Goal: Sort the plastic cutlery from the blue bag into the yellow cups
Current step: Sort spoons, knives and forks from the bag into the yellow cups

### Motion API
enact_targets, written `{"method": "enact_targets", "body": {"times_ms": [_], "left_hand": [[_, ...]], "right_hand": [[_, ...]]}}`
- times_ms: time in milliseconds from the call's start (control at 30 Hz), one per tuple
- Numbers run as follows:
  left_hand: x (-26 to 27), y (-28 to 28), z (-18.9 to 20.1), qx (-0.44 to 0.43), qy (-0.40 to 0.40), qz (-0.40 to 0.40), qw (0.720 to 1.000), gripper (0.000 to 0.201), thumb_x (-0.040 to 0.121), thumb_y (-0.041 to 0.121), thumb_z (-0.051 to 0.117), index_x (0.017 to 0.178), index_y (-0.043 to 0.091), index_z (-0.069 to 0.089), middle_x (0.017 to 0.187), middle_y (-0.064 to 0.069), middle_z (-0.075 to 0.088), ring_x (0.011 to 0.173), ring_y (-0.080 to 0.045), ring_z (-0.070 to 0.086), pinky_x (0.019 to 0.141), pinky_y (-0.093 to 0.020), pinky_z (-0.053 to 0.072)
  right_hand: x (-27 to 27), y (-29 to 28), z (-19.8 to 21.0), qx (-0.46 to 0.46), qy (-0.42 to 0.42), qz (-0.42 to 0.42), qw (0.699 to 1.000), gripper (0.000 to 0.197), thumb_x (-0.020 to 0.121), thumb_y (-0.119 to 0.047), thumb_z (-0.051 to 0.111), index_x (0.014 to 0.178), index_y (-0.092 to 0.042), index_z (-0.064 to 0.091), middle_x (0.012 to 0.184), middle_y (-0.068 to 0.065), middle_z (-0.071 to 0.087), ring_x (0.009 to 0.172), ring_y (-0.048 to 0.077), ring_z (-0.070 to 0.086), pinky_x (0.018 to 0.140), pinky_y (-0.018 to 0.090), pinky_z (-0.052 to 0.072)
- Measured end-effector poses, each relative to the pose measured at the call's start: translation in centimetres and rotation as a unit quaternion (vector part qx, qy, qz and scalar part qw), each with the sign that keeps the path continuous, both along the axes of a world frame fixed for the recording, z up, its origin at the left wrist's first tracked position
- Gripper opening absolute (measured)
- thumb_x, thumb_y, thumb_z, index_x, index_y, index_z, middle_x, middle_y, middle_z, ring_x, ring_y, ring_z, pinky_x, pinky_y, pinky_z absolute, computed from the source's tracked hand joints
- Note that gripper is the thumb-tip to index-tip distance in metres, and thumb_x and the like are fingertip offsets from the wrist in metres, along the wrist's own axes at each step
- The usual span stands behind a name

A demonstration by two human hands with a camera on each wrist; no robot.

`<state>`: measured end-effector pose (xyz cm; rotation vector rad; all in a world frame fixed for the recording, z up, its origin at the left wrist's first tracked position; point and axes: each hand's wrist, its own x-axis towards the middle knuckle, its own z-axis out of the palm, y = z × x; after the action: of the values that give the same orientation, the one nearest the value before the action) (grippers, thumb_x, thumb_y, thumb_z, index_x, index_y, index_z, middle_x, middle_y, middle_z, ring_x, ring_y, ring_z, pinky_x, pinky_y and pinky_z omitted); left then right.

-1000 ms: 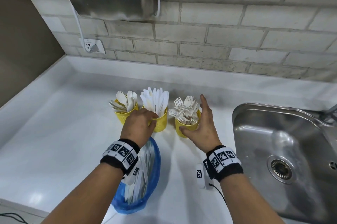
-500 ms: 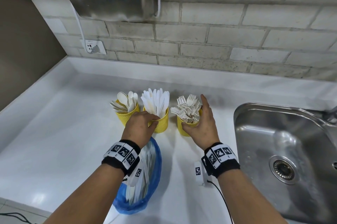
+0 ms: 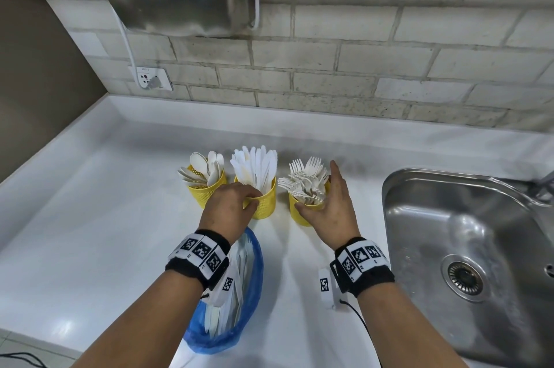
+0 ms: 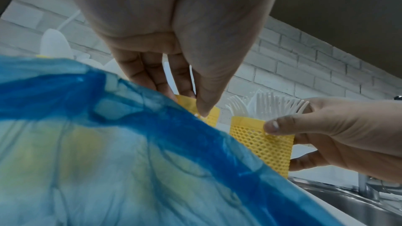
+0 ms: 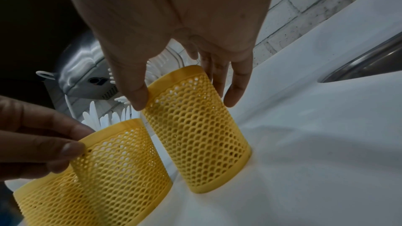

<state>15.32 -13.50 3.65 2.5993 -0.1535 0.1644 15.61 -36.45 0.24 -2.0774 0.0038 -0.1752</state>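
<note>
Three yellow mesh cups stand in a row on the white table [image 3: 90, 217], and the steel sink [image 3: 467, 247] serves as the landmark for all of them. The fork cup [image 3: 299, 214] is the one nearest the sink, just to its left, packed with white plastic forks [image 3: 305, 182]. The knife cup [image 3: 266, 203] stands next over, a small gap apart, holding white plastic knives [image 3: 254, 167] upright. The spoon cup [image 3: 207, 191] is farthest from the sink, close beside the knife cup, with white spoons [image 3: 204, 167] fanning out of it.

The right hand [image 3: 329, 205] grips the fork cup: the thumb [image 5: 135, 95] presses on the wall just under the rim on the side away from the sink, and the fingers [image 5: 234, 90] curl down the sink side. The left hand [image 3: 227, 208] holds the knife cup near its rim, with the thumb [image 5: 67, 149] on the outer mesh and the other fingers wrapped around the side away from the sink; whether any reach inside the cup cannot be told.

The blue bag [image 3: 248, 316] lies on the table left of the sink and nearer the person than the cups, partly under the left wrist, with white cutlery [image 3: 233, 301] showing in its opening. Both wrists wear black bands with square printed markers.
</note>
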Motion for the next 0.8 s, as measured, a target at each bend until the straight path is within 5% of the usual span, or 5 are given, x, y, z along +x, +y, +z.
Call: {"method": "enact_targets", "body": {"times_ms": [167, 300, 533, 667, 800], "left_hand": [[-0.7, -0.2, 1.0, -0.03, -0.001, 0.031, 0.999, 0.019, 0.086, 0.021, 0.077, 0.104, 0.026, 0.075, 0.102, 0.011, 0.07, 0.085, -0.01, 0.062, 0.065, -0.005, 0.033], [-2.3, 0.4, 1.5, -0.047, -0.006, 0.043, 0.998, 0.017, 0.085, 0.025, 0.078, 0.1, 0.03, 0.071, 0.096, 0.015, 0.066, 0.076, -0.006, 0.061, 0.063, -0.011, 0.039], [-6.9, 3.6, 0.9, -0.082, 0.056, 0.089, 0.991, 0.017, 0.084, 0.029, 0.079, 0.091, 0.036, 0.065, 0.078, 0.016, 0.069, 0.068, 0.001, 0.065, 0.065, -0.018, 0.046], [-9.5, 6.0, -0.4, -0.107, 0.134, 0.112, 0.979, 0.017, 0.08, 0.03, 0.084, 0.085, 0.034, 0.069, 0.076, 0.011, 0.071, 0.062, -0.001, 0.066, 0.067, -0.027, 0.057], [-11.5, 7.2, -1.2, -0.112, 0.179, 0.135, 0.968, 0.015, 0.079, 0.024, 0.085, 0.083, 0.027, 0.071, 0.075, 0.007, 0.072, 0.059, -0.008, 0.067, 0.063, -0.032, 0.06]], "right_hand": [[-0.3, 0.1, 0.5, 0.004, 0.005, -0.004, 1.0, 0.113, 0.078, -0.033, 0.088, 0.163, -0.018, 0.015, 0.16, 0.006, 0.036, 0.145, 0.019, 0.039, 0.107, 0.018, 0.029], [-1.0, -0.4, 1.0, -0.005, 0.01, 0.015, 1.0, 0.111, 0.076, -0.026, 0.09, 0.161, -0.016, 0.019, 0.149, -0.003, 0.043, 0.142, 0.013, 0.037, 0.099, -0.003, 0.02], [-3.5, -0.7, 0.7, -0.032, 0.018, -0.002, 0.999, 0.105, 0.078, -0.022, 0.084, 0.16, -0.011, 0.02, 0.155, 0.008, 0.037, 0.146, 0.027, 0.034, 0.12, 0.038, 0.03], [-5.4, 0.1, -0.5, 0.007, -0.031, -0.074, 0.997, 0.076, 0.073, -0.016, 0.081, 0.139, -0.02, 0.044, 0.121, -0.001, 0.042, 0.11, 0.024, 0.052, 0.098, 0.039, 0.047], [-7.5, 1.3, -1.4, 0.043, -0.003, -0.077, 0.996, 0.032, 0.079, -0.011, 0.072, 0.104, -0.021, 0.055, 0.092, -0.002, 0.049, 0.078, 0.019, 0.051, 0.074, 0.031, 0.043]]}}
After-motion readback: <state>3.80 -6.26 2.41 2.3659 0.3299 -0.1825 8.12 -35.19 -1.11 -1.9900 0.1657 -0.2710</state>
